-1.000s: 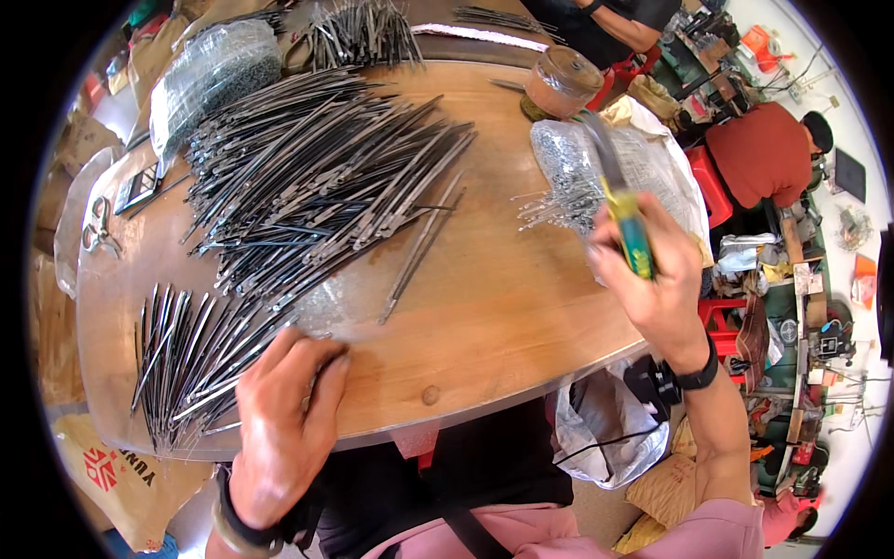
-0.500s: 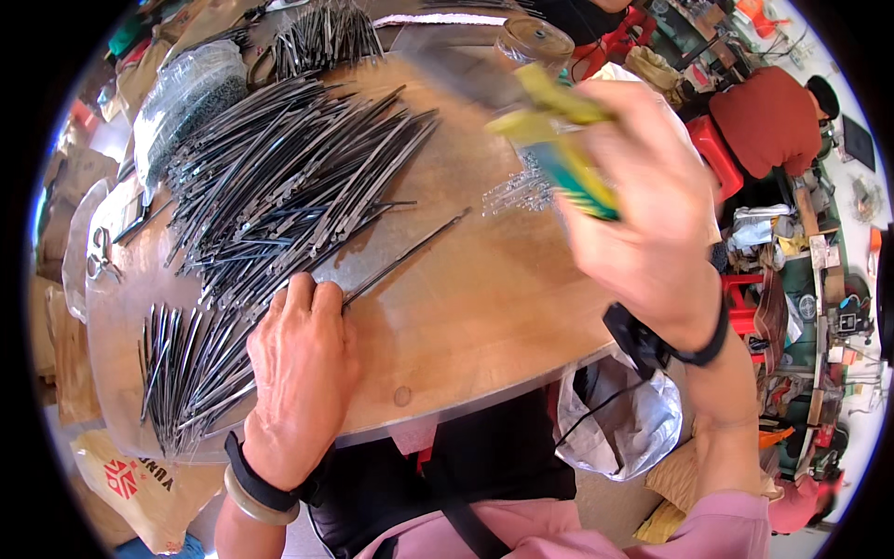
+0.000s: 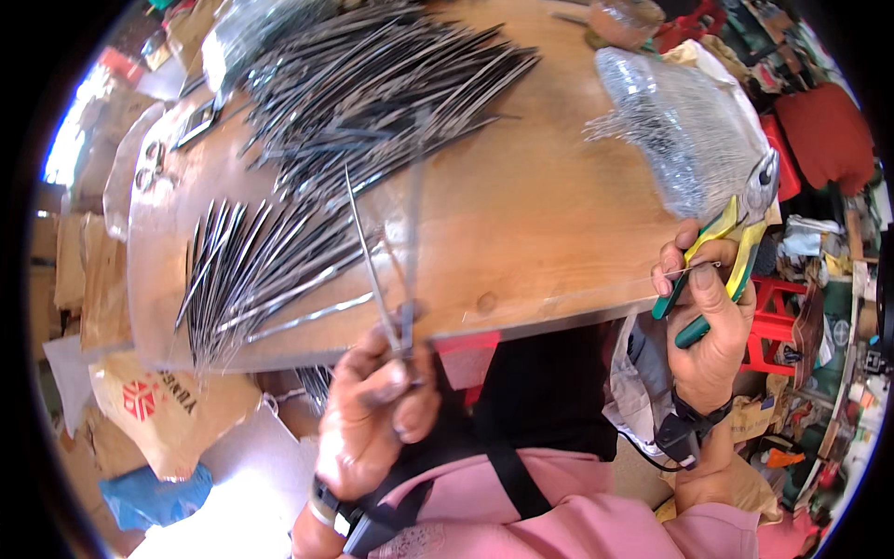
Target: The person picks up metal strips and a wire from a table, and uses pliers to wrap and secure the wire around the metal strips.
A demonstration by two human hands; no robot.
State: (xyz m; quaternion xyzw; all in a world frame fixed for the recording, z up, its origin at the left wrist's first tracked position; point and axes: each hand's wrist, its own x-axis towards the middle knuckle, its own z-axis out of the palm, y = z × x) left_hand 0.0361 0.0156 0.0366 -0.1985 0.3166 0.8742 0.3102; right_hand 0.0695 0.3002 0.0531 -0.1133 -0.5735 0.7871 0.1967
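Note:
My left hand (image 3: 377,401) is closed near the table's front edge, gripping thin dark strips (image 3: 371,268) between thumb and fingers; they point up and away, partly blurred. At the table's right edge my right hand (image 3: 712,303) holds pliers (image 3: 749,246) with yellow and green handles, their metal jaws facing away from me. Its thumb and fingertips also pinch a fine wire (image 3: 666,277) that stretches left. A large pile of dark strips (image 3: 372,93) lies beyond my left hand. Closer in, a smaller bunch of strips (image 3: 223,270) fans out.
A clear plastic bag of thin metal pins (image 3: 670,130) lies on the right of the wooden table (image 3: 521,214). Scissors (image 3: 149,168) rest at the left edge. A tape roll (image 3: 629,20) sits at the back. Right of the table are a red stool (image 3: 773,321) and a person (image 3: 824,140).
My left hand has lifted off the table and drawn back with strips in it. My right hand has come down and right, the pliers now turned away and a wire pinched. The view has shifted.

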